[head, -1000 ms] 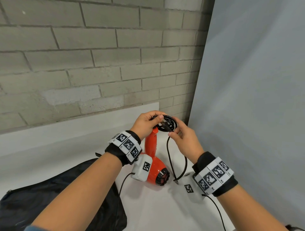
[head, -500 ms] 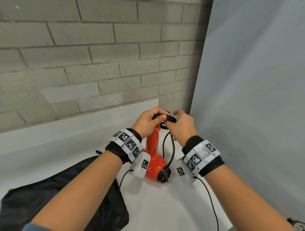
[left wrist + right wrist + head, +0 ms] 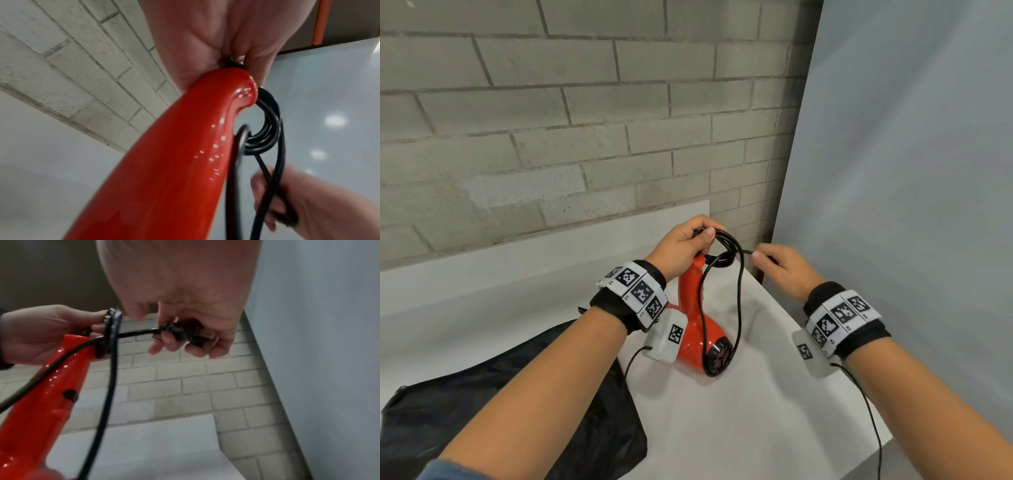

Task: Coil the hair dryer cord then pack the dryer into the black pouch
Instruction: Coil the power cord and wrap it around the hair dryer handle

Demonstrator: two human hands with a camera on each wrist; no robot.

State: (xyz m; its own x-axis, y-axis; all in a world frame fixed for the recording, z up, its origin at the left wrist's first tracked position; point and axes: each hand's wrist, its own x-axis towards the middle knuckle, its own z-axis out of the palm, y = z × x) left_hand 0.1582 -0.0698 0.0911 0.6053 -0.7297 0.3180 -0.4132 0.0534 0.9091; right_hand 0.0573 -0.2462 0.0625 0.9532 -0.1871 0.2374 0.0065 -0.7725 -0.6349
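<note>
— Hair dryer (image 3: 697, 329) is the glossy red thing at the lower centre of the frame, isn't it? Which way does it lie?

— Nose down on the white bench (image 3: 739, 428), handle pointing up and away toward the brick wall (image 3: 551, 137). The left hand (image 3: 681, 248) is curled round the handle's top, thumb pinning a small bundle of black loops there.

— And the cord (image 3: 739, 308)?

— Thin, smooth, black and round. Beyond the bundle, one long slack loop hangs down beside the handle to the dryer's black grille. The tail runs across, through the loops as far as I can tell, to the right hand (image 3: 784, 270), which sits just right of the left, a little apart from it.

— Is the right hand holding anything?

— Yes, its fingers are closed on the black plug (image 3: 180, 333) at the cord's end; the right wrist view shows that plainly, though blurred.

— So what matters next?

— I'd judge the plug's line through the coil: it lies right of the bundle, so the right hand draws slack away while the left stays anchor.

— The pouch?

— Black pouch (image 3: 500, 411), soft and crumpled, lies flat at the lower left, nearer the left arm, nothing packed yet.
</note>
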